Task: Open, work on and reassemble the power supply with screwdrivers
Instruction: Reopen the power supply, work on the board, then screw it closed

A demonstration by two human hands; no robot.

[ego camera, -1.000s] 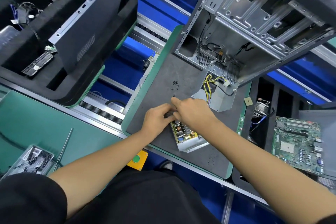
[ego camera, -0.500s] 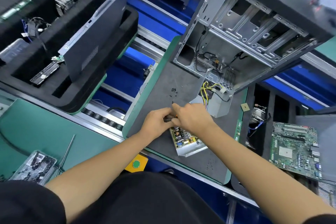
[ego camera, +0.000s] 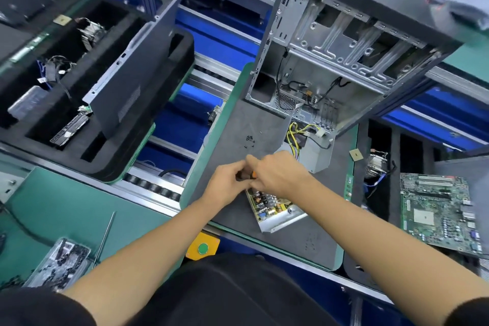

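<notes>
- Power supply point(ego camera: 275, 209) lies open on the grey worktop point(ego camera: 264, 119), just in front of the computer case point(ego camera: 330, 61), long axis running toward the case.
- Rigid metal shell, fragile exposed board: best gripped by the side walls.
- Left hand point(ego camera: 225, 182) and right hand point(ego camera: 277, 174) both pinch a small screwdriver point(ego camera: 251, 174) above its far end.

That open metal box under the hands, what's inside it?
The power supply holds a circuit board with small components. Both hands, left and right, cover its far end.
</notes>
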